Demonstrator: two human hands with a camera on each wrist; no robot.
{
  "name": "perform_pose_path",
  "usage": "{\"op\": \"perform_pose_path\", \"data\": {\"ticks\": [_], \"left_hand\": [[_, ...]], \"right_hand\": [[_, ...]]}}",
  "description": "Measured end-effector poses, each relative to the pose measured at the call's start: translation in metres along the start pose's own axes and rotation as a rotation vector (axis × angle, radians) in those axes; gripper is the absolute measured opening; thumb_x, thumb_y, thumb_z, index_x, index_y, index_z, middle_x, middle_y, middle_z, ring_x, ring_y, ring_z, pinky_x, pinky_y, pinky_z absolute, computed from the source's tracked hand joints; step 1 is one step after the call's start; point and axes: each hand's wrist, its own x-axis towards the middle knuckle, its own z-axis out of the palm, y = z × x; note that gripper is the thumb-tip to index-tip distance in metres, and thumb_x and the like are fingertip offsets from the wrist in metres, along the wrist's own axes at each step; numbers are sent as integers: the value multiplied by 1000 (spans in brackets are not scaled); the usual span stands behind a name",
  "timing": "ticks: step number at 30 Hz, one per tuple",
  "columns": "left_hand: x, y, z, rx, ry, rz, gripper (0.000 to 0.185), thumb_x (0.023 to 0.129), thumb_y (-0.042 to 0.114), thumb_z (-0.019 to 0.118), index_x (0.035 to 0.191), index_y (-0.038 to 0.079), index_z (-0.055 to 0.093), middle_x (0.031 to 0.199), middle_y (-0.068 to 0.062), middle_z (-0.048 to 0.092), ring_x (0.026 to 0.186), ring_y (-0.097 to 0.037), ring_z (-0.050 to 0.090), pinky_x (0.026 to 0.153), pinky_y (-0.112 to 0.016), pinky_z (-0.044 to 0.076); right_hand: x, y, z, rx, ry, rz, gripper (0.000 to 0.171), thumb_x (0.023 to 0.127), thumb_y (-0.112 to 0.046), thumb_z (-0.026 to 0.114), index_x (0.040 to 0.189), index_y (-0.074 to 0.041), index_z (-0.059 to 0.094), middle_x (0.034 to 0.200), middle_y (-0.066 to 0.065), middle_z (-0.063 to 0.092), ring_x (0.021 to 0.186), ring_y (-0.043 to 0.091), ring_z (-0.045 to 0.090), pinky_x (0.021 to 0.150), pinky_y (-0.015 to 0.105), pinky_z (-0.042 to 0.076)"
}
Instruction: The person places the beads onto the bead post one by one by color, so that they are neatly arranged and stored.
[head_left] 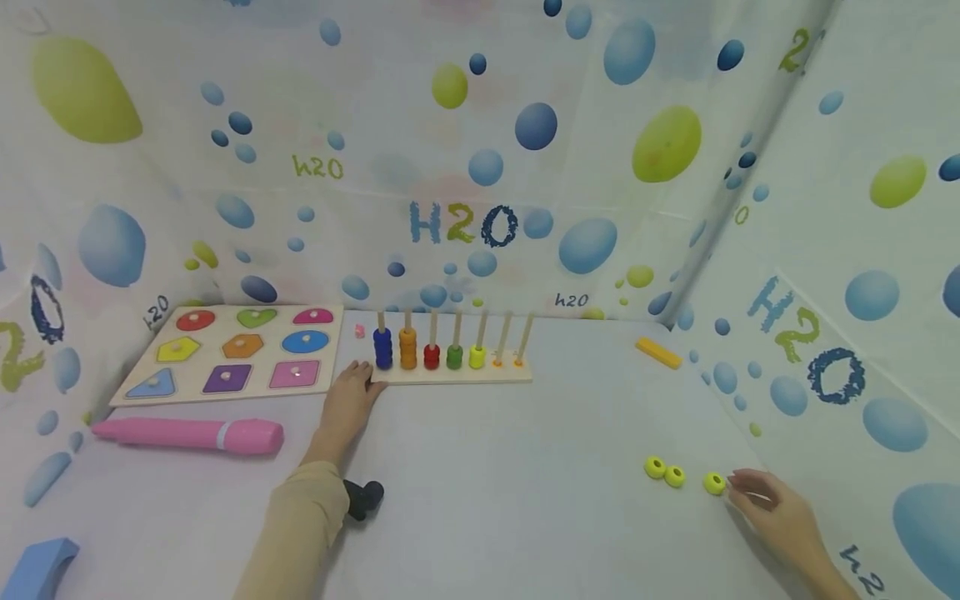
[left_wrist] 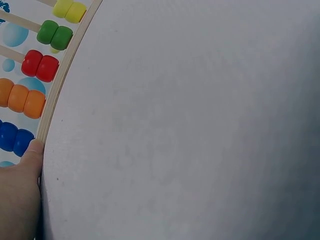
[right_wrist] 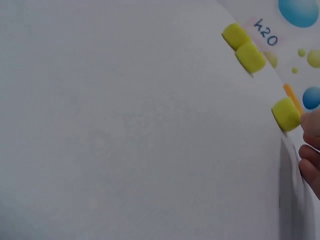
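Observation:
A wooden counting stand [head_left: 450, 377] with upright pegs stands by the back wall; blue, orange, red, green and yellow beads sit on its pegs, and the two rightmost pegs carry none. My left hand [head_left: 349, 404] grips the stand's left end, its thumb [left_wrist: 34, 152] against the front edge beside the blue beads [left_wrist: 16, 138]. At the right, a loose yellow bead [head_left: 714, 483] lies on the table. My right hand [head_left: 776, 512] is just right of it, fingertips right at its side and fingers loosely bent. Two more yellow beads [right_wrist: 243, 47] lie together farther left.
A wooden shape puzzle board [head_left: 255, 390] lies at the back left, with a thick pink marker-shaped object [head_left: 180, 435] before it. A blue block [head_left: 37, 567] sits at the front left. An orange stick [head_left: 658, 353] lies at the back right, near the patterned side wall.

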Motion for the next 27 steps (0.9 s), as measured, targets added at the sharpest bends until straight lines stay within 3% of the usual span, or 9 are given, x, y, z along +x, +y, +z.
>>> {"op": "perform_pose_path", "data": {"ticks": [6,12,19,27], "left_hand": [[1,2,-1,2,-39,-18,52,95,24,59,130,-12,47,135,-28,46,131,-43,34,108,-53,29],[0,3,-1,0,-53,-35,53,95,24,58,132,-12,45,136,-28,45,132,-43,32,108,-54,28],[0,2,-2,1,-50,-30,53,95,23,58,132,-12,45,136,-28,45,132,-43,32,108,-54,27],[0,1,-1,1,-38,-12,51,95,23,58,130,-13,46,135,-29,45,131,-44,33,108,-54,28]], "right_hand": [[-12,10,1,-20,25,41,31,88,-5,61,117,3,53,111,26,62,104,41,58,83,49,49],[-11,7,4,-21,2,14,38,89,-14,64,122,1,51,116,24,60,107,41,57,85,50,49],[-1,-9,13,-11,35,-113,35,84,-11,71,115,-2,57,111,19,64,100,36,61,80,42,53],[22,-27,25,40,18,-270,32,80,-12,75,110,-8,62,104,7,68,96,27,64,77,23,55]]}}
